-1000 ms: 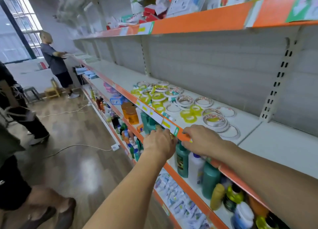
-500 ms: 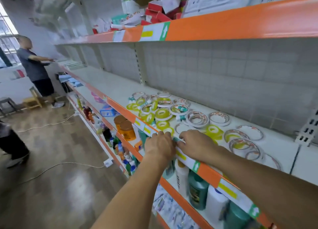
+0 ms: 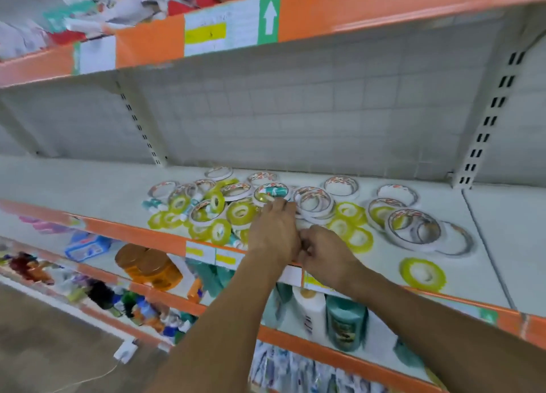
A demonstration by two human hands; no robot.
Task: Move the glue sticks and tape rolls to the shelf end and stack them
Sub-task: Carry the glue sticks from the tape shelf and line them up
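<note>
Tape rolls [image 3: 313, 205] lie scattered over the middle of the shelf [image 3: 88, 183], and I see my left hand [image 3: 274, 233] reaching among them, fingers extended onto the pile. My right hand [image 3: 325, 254] sits just beside it at the front edge, fingers curled; what it pinches I cannot tell. Yellow and white-rimmed rolls overlap too much for an exact count. One yellow roll [image 3: 422, 274] lies apart near the front edge, to the right.

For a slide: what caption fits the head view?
Both hands reach among tape rolls scattered on the shelf.
</note>
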